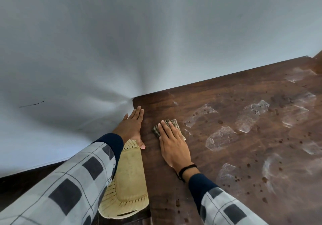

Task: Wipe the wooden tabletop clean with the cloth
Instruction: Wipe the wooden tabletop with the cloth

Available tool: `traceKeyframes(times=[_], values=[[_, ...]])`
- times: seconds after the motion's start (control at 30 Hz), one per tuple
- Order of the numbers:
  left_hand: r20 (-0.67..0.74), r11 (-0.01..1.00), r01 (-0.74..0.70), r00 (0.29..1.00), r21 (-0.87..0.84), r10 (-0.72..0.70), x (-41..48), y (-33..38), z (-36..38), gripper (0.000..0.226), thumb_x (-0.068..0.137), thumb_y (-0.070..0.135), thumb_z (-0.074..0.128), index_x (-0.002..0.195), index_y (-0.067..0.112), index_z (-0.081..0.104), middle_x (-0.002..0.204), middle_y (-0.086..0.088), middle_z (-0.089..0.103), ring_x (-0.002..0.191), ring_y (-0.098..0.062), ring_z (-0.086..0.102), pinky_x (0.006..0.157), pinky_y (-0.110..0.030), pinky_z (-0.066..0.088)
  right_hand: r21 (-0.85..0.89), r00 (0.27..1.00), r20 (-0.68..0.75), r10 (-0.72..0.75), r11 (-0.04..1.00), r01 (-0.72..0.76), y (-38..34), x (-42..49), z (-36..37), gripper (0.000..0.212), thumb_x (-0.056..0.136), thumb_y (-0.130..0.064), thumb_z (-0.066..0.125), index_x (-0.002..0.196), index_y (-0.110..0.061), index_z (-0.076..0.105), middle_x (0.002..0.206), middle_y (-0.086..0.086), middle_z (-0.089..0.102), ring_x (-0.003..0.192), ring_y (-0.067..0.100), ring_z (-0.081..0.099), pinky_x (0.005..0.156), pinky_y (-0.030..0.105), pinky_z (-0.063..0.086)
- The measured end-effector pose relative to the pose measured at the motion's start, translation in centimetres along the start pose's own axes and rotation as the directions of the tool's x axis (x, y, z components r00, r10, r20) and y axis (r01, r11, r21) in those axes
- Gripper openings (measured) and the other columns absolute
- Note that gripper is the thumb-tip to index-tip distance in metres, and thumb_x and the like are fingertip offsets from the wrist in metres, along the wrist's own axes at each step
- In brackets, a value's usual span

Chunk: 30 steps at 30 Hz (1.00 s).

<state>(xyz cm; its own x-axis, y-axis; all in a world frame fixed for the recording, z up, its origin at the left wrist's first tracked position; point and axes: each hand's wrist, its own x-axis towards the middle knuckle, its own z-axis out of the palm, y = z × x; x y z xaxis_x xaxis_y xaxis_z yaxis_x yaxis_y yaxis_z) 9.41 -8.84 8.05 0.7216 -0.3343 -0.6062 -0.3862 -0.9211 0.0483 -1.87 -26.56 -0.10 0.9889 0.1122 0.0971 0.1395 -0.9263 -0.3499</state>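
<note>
Checked sleeves [226,209] — right hand [174,148] on cloth [174,123]

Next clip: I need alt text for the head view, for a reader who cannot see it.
A person's right hand presses a small cloth flat on a dark wooden tabletop, while the left hand rests open on its edge. Whitish smears and dark spots cover the wood to the right.

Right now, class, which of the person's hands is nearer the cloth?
Right. The right hand presses flat on the cloth; the left hand rests on the wooden tabletop edge, left of the cloth, not touching it.
</note>
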Motion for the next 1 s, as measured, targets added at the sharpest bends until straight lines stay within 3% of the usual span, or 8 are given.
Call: traceKeyframes(times=[0.27,0.43,0.63,0.87,1.0], values=[[-0.072,0.996,-0.057,0.996,-0.074,0.052,0.0,-1.6,1.0,0.163,0.048,0.074,0.083,0.152,0.016,-0.029,0.157,0.000,-0.037,0.149,-0.015,-0.025,0.117,-0.038,-0.012,0.009,0.997,0.027,0.079,0.997,-0.079,-0.9,1.4,0.1,0.052,0.108,-0.032,0.026,0.158,-0.018,0.031,0.164,0.000,0.028,0.154,0.021,0.018,0.125,0.040,0.013],[-0.092,0.992,-0.103,0.991,-0.067,0.097,0.4,-2.2,1.4,0.163,0.050,0.072,0.083,0.151,0.012,-0.029,0.155,-0.003,-0.040,0.144,-0.016,-0.033,0.122,-0.039,-0.012,0.066,0.987,0.084,0.136,0.988,-0.141,-1.5,7.2,0.3,0.060,0.103,-0.037,0.013,0.159,-0.020,0.027,0.166,-0.002,0.022,0.155,0.020,0.010,0.126,0.044,0.014],[-0.143,0.975,-0.069,0.989,-0.211,0.039,2.5,-3.4,-0.7,0.156,0.058,0.069,0.082,0.152,0.010,-0.027,0.156,-0.003,-0.038,0.144,-0.015,-0.032,0.122,-0.039,-0.009,0.043,0.986,0.082,0.145,0.988,-0.148,-1.6,9.8,0.8,0.066,0.100,-0.041,0.005,0.160,-0.021,0.023,0.168,-0.002,0.018,0.156,0.020,0.007,0.123,0.034,-0.002],[-0.107,0.994,-0.086,0.991,-0.068,0.079,3.7,-5.1,-0.4,0.152,0.060,0.066,0.083,0.154,0.009,-0.022,0.161,-0.007,-0.030,0.150,-0.018,-0.022,0.121,-0.038,-0.007,0.059,0.985,0.082,0.149,0.986,-0.154,-1.8,9.3,0.6,0.063,0.102,-0.041,0.007,0.160,-0.023,0.021,0.168,-0.004,0.015,0.156,0.018,0.003,0.122,0.032,-0.005],[-0.122,0.998,-0.060,0.991,0.015,0.061,4.0,-4.7,-0.6,0.151,0.061,0.068,0.081,0.155,0.006,-0.020,0.162,-0.009,-0.026,0.150,-0.021,-0.022,0.121,-0.038,-0.006,0.021,0.994,0.108,-0.008,1.000,0.006,-1.4,6.5,0.7,0.053,0.109,-0.038,0.019,0.160,-0.024,0.020,0.168,-0.006,0.015,0.155,0.016,0.004,0.126,0.036,0.002]])
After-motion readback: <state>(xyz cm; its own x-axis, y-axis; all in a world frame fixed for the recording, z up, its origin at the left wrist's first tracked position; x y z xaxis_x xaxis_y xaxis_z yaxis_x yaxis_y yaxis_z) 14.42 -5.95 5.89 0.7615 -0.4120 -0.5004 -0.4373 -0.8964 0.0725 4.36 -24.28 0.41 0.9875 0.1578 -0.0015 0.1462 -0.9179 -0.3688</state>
